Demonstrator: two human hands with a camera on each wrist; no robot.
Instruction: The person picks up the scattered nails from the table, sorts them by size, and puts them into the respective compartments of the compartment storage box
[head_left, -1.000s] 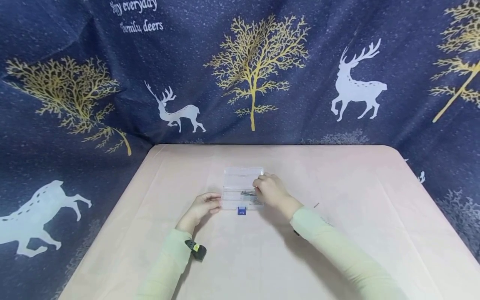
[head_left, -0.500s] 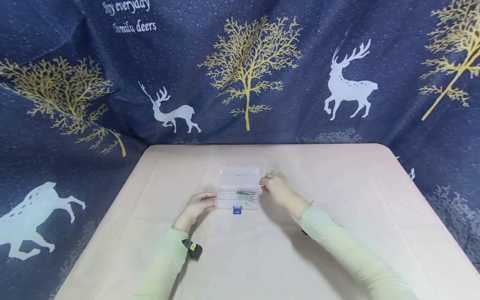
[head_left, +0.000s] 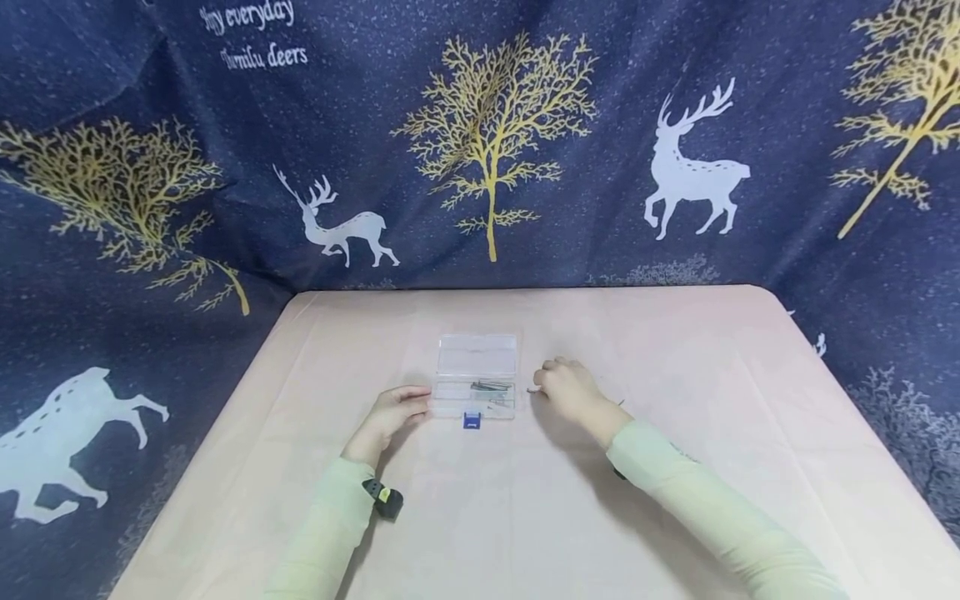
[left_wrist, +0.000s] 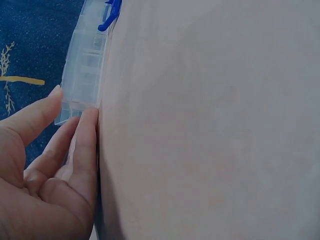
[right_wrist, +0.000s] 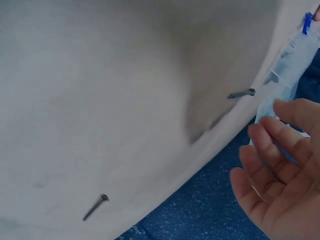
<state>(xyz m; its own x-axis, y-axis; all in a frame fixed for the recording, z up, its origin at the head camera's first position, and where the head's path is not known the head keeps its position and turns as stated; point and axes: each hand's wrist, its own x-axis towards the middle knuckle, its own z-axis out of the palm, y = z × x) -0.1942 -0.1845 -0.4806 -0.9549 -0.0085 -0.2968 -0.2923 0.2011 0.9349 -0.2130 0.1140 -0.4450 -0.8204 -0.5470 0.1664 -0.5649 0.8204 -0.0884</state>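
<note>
A clear plastic compartment box (head_left: 453, 390) with a blue latch (head_left: 472, 421) lies on the table, its lid (head_left: 477, 354) raised at the back. Several screws (head_left: 491, 386) lie in its right part. My left hand (head_left: 392, 414) touches the box's left end with nearly straight fingers. To the right of the box is my right hand (head_left: 573, 392), fingers loosely bent and holding nothing in the right wrist view. A screw (right_wrist: 242, 93) lies on the table between its fingertips and the box. Another screw (right_wrist: 95, 206) lies farther off, partly hidden behind the wrist in the head view.
A pale pink cloth covers the table (head_left: 480, 517). Behind it hangs a dark blue curtain (head_left: 585, 208) printed with deer and golden trees. A dark wrist camera (head_left: 386, 500) is strapped on the left sleeve.
My right hand has moved from over the box's right side to the right, then nearer me. A screw now shows by its fingertips. The left hand stays at the box's left end.
</note>
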